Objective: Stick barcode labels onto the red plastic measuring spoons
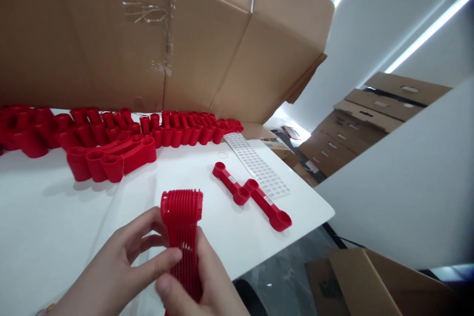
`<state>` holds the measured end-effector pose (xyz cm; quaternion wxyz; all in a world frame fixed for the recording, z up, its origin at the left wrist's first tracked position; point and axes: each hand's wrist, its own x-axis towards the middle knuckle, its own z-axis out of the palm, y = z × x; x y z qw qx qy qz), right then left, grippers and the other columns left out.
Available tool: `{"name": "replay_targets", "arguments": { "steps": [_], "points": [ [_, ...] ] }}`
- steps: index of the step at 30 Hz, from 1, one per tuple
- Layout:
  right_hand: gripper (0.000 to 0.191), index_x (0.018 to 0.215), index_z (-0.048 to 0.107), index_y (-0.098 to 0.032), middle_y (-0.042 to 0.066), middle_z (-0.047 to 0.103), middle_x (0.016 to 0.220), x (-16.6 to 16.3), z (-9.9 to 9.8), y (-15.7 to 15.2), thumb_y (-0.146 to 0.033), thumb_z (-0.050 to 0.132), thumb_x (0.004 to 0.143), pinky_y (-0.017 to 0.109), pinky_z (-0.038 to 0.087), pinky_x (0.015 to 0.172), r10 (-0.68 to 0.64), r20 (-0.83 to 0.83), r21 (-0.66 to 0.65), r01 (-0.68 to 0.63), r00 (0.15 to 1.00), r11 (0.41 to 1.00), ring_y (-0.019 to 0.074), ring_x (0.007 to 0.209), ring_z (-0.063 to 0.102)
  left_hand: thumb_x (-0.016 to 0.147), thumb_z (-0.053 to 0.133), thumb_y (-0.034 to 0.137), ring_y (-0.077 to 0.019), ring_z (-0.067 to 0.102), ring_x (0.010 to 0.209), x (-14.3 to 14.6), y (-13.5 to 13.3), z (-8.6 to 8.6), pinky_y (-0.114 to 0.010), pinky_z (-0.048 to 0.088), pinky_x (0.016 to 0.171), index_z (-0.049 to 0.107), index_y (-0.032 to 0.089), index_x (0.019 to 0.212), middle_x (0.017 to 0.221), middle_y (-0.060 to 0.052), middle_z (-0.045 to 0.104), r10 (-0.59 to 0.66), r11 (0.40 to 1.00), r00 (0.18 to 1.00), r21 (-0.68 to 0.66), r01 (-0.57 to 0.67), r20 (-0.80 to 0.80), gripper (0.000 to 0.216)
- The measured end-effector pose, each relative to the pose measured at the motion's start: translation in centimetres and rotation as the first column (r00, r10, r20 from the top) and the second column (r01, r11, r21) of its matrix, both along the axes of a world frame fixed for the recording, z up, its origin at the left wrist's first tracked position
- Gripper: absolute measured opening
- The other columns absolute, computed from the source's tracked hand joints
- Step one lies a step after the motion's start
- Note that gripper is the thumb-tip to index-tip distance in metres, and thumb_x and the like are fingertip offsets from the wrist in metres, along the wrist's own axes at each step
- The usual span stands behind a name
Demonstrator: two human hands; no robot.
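The left hand (111,261) and the right hand (196,291) hold a thick stack of red plastic measuring spoons (181,232) up over the white table (48,197). The fingers of both hands are closed, gripping the stack from its two sides. Two loose red spoons (231,182) lie on the table just past the hands, beside a long sheet of white labels (255,163). More red spoons (111,133) sit in rows under a big cardboard box flap (148,34).
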<state>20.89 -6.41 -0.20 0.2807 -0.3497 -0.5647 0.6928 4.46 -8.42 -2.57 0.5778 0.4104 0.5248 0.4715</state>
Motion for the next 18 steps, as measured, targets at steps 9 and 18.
{"name": "replay_targets", "arguments": {
  "steps": [9, 18],
  "points": [
    [0.042, 0.129, 0.053, -0.023, 0.007, 0.067, 0.118, 4.9, -1.4, 2.0, -0.044, 0.057, 0.092, 0.032, 0.049, 0.092, 0.080, 0.445, 0.216, -0.193, 0.892, 0.957, 0.0232, 0.107, 0.062, 0.078, 0.072, 0.056, -0.0259, 0.064, 0.103, 1.1, 1.1, -4.5, -0.033, 0.054, 0.091, 0.061, 0.027, 0.120, 0.111, -0.004, 0.067, -0.188, 0.982, 0.970, -0.065, 0.180, -0.153, 0.052],
    [0.029, 0.101, 0.050, -0.017, 0.012, 0.065, 0.099, 14.2, 2.2, 14.5, -0.041, 0.034, 0.100, 0.032, 0.042, 0.068, -0.416, 0.880, 0.459, -0.188, 0.228, 0.869, 0.0219, 0.083, 0.058, 0.086, 0.051, 0.068, -0.0243, 0.063, 0.101, -0.7, 0.0, -5.3, -0.031, 0.053, 0.088, 0.061, 0.033, 0.101, 0.098, 0.001, 0.063, -0.209, 0.975, 0.872, -0.028, 0.219, -0.442, 0.039]
  ]
}}
